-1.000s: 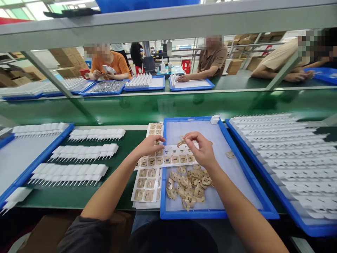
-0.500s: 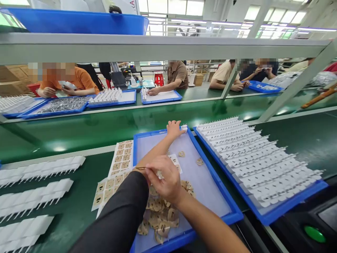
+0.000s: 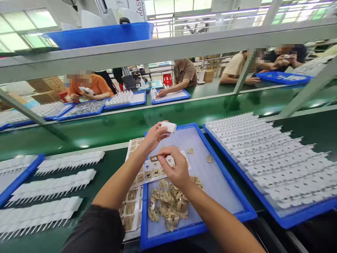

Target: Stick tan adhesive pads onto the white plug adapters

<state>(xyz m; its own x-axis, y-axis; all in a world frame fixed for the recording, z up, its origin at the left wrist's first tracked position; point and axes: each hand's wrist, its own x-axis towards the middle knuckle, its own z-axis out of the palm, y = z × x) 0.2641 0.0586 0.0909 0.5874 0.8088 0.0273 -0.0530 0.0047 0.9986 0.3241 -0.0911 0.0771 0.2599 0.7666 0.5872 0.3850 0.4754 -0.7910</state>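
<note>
Head view: I see my left hand (image 3: 152,137) raised at centre frame, fingertips pinching a small white plastic piece (image 3: 168,127) above the far rim of the blue tray (image 3: 196,230). My right hand (image 3: 176,169) sits just below it, thumb and forefinger pressed on a small tan sticker (image 3: 154,158) over the sticker sheet (image 3: 147,169) (the peeled backings (image 3: 168,205) lie heaped lower centre). My worry: the sticker could fold onto itself or land crooked, since both pieces hang in the air unsupported
</note>
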